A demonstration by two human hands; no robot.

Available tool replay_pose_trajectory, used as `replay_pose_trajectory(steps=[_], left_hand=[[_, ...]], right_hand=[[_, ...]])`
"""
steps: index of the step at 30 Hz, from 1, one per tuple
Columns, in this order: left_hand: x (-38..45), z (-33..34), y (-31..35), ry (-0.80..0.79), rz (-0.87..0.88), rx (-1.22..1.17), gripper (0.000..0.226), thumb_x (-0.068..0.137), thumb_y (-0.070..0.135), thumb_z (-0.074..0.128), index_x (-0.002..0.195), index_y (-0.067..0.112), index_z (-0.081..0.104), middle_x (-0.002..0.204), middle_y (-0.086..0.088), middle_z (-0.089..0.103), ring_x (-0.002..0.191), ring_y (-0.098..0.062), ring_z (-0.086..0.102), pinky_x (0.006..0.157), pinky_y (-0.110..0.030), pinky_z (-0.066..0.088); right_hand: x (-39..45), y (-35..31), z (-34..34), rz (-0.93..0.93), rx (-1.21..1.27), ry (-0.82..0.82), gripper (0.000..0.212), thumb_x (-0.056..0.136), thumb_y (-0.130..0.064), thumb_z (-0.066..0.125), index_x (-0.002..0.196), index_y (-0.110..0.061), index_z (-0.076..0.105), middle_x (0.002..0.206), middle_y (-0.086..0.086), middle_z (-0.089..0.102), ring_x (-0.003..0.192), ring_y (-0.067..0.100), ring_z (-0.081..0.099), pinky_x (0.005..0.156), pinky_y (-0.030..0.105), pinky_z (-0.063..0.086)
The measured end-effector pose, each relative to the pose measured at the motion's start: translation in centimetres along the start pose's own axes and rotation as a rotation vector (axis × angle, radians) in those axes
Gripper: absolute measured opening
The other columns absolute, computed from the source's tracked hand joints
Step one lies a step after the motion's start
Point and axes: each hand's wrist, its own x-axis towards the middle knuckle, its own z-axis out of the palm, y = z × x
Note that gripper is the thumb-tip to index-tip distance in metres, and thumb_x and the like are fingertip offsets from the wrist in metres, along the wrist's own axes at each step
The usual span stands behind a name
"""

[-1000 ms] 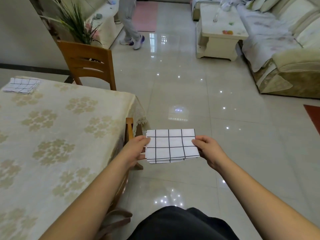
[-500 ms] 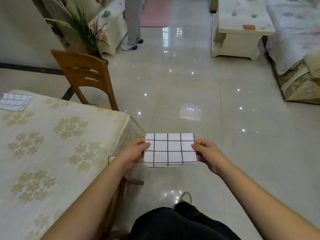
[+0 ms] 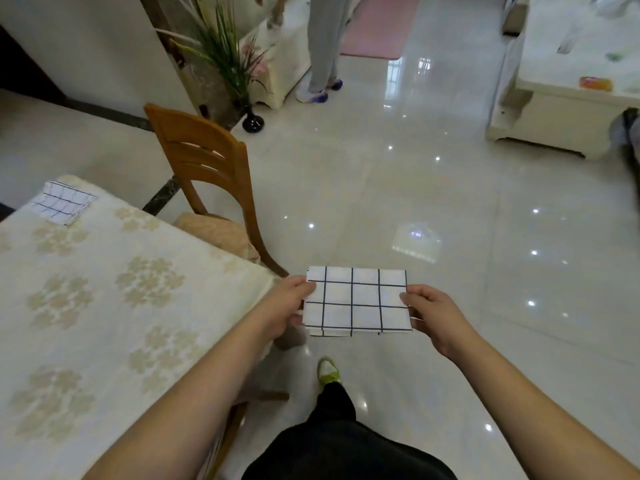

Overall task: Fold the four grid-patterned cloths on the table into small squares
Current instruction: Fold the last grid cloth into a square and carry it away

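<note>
- Cloth (image 3: 356,299): white with a dark grid, folded to a rectangle of several layers, edges stacked at its near side. Held flat in the air over the floor, off the table's corner, at about 6 o'clock from view centre.
- Left hand (image 3: 287,306): grasps the cloth's left edge, thumb on top and fingers underneath.
- Right hand (image 3: 433,317): grasps the cloth's right edge, thumb on top, fingers curled below.
- Second cloth (image 3: 62,202): same grid, folded small, lying flat at the table's far corner, at 10 o'clock from the held cloth and well apart from it.
- Table (image 3: 104,306): covered with a cream floral cover, at 9 o'clock from the hands.
- Chair (image 3: 204,168): wooden, slatted back, cushioned seat, pushed against the table's far side, at 11 o'clock from the held cloth.
- Plant (image 3: 225,57): green leaves in a dark vase, on the floor beyond the chair, at 11 o'clock.
- Standing person (image 3: 322,46): legs in grey trousers, at 12 o'clock.
- Low table (image 3: 571,109): cream, at 2 o'clock.
- Floor (image 3: 415,202): glossy pale tiles.
</note>
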Motion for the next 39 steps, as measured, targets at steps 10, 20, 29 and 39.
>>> replay_pose_trajectory(steps=[10,20,29,39], left_hand=[[10.8,-4.7,7.9,0.042,-0.009,0.017,0.022,0.097,0.029,0.055,0.112,0.017,0.066,0.105,-0.011,0.071,0.098,-0.029,0.068,0.085,-0.045,0.057],[18.7,-7.6,14.4,0.148,0.067,0.030,0.011,0.097,0.022,0.056,0.100,0.017,0.066,0.104,-0.018,0.070,0.086,-0.027,0.066,0.080,-0.046,0.057],[26.8,-7.9,21.0,0.337,0.024,-0.094,0.012,0.091,0.028,0.066,0.096,0.018,0.071,0.096,-0.016,0.073,0.081,-0.029,0.070,0.073,-0.046,0.056],[31.8,-9.0,26.0,0.516,0.019,-0.229,0.017,0.092,0.022,0.065,0.097,0.006,0.067,0.088,-0.019,0.071,0.078,-0.032,0.064,0.071,-0.045,0.049]], right_hand=[[11.5,-7.9,3.9,0.021,-0.030,-0.015,0.006,0.091,-0.008,0.060,0.096,-0.007,0.064,0.079,0.009,0.060,0.067,0.017,0.055,0.061,0.027,0.055],[22.5,-16.0,7.0,0.018,-0.113,-0.106,0.003,0.090,-0.009,0.063,0.092,-0.011,0.062,0.069,0.003,0.051,0.059,0.012,0.049,0.057,0.023,0.050],[34.4,-25.0,8.0,0.003,-0.184,-0.290,0.004,0.092,-0.002,0.058,0.094,-0.001,0.061,0.067,0.003,0.053,0.063,0.017,0.051,0.057,0.023,0.055],[43.4,-31.9,11.1,0.005,-0.254,-0.430,0.014,0.092,-0.001,0.057,0.103,0.005,0.061,0.079,0.010,0.064,0.069,0.020,0.062,0.064,0.027,0.058]])
